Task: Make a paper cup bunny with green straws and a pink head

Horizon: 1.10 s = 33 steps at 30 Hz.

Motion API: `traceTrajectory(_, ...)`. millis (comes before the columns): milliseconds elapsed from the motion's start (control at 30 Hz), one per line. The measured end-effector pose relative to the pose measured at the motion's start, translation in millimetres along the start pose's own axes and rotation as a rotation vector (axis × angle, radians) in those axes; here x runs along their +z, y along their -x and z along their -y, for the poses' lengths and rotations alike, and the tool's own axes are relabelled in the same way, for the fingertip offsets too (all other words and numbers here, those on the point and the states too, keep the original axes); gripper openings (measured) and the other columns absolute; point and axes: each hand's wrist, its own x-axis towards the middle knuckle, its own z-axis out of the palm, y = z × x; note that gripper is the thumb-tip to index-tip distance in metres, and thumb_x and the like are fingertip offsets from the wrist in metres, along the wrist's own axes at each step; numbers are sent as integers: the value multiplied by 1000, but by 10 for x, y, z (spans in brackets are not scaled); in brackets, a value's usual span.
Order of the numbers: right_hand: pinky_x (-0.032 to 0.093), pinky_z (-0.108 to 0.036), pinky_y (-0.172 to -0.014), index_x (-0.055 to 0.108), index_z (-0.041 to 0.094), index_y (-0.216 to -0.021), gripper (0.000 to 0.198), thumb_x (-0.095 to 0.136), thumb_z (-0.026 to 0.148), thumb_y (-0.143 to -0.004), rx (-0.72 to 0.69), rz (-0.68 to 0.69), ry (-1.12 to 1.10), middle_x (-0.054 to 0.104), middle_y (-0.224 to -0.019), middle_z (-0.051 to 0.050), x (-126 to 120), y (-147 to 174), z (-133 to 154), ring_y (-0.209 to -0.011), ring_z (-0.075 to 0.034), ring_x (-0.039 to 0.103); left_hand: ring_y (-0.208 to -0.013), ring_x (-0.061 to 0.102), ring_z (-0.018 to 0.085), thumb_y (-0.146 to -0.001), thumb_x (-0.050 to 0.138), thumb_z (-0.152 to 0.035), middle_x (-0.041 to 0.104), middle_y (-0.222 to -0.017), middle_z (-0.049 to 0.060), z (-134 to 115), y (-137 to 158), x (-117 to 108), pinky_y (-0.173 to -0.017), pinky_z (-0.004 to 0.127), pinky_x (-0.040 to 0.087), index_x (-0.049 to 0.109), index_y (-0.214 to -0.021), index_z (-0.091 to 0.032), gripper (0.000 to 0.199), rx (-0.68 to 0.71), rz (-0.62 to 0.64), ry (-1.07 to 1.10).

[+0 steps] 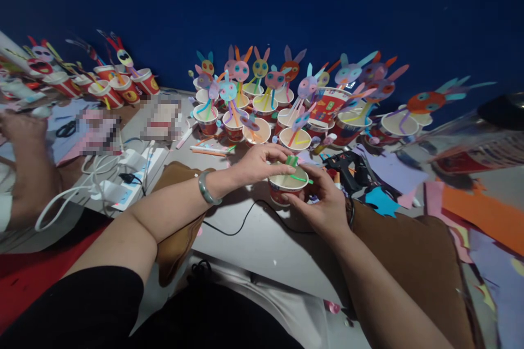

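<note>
Black sleeve (104, 305) showing nearest. Paper cup (281, 196) sitting between fingers (273, 151): right hand (325, 199) curling around its side, probably steadying it; left hand (260, 166) reaching over top, fingers bending at green strips (292, 160), pinch unclear. Rabbit-faced cups (206, 114) standing beyond fingers, apparently leaving working room. Forearms (172, 210) angling inward from both sides.

Over the head feed I have my right hand (323, 196) gripping a paper cup (279, 194) between the worktop's (262, 253) front and back edges, my left hand (260, 164) at its green strips (292, 161). Rabbit-faced cups (328, 106) crowd the back edge; brown pads (409, 262) lie toward the front.
</note>
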Motion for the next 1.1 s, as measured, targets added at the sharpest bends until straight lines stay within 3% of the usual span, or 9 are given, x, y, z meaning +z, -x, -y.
traceTrajectory(200, 50, -30, -48, 61, 25, -126, 65, 85, 49, -70, -4, 18, 0, 69, -103, -7, 8, 5, -12, -55, -12, 56, -109, 64, 22, -69, 85, -44, 72, -99, 9, -20, 6, 10, -103, 41, 45, 71, -64, -15, 33, -38, 6, 47)
traceTrajectory(467, 50, -29, -48, 61, 25, -126, 64, 85, 49, -71, 7, 27, -2, 69, -103, -6, -9, -26, -23, -55, -12, 56, -97, 66, 18, -67, 86, -51, 73, -105, 10, -12, -4, 17, -94, 36, 50, 77, -87, -13, 44, -100, 30, 186)
traceTrajectory(700, 49, -30, -47, 63, 26, -125, 65, 88, 46, -68, 35, 63, -77, 69, -98, -5, 17, -9, -38, -53, -11, 53, -103, 67, 20, -71, 84, -51, 73, -110, 14, -9, -1, 13, -96, 37, 50, 76, -77, -12, 41, -52, -22, 154)
traceTrajectory(900, 50, -27, -52, 64, 27, -121, 61, 87, 47, -69, 204, -31, -303, 70, -97, -2, -101, -95, -72, -56, -10, 54, -112, 66, 23, -83, 65, -70, 74, -115, 11, -40, -2, 49, -103, 39, 47, 72, -113, -16, 62, -107, -84, 333)
traceTrajectory(1100, 44, -25, -46, 66, 26, -108, 45, 79, 54, -75, 349, -132, -557, 69, -86, 1, -203, -204, -198, -55, -12, 55, -105, 69, 22, -92, 51, -67, 75, -114, 13, 24, -31, 41, -96, 38, 50, 72, -115, -16, 59, -327, -83, 381)
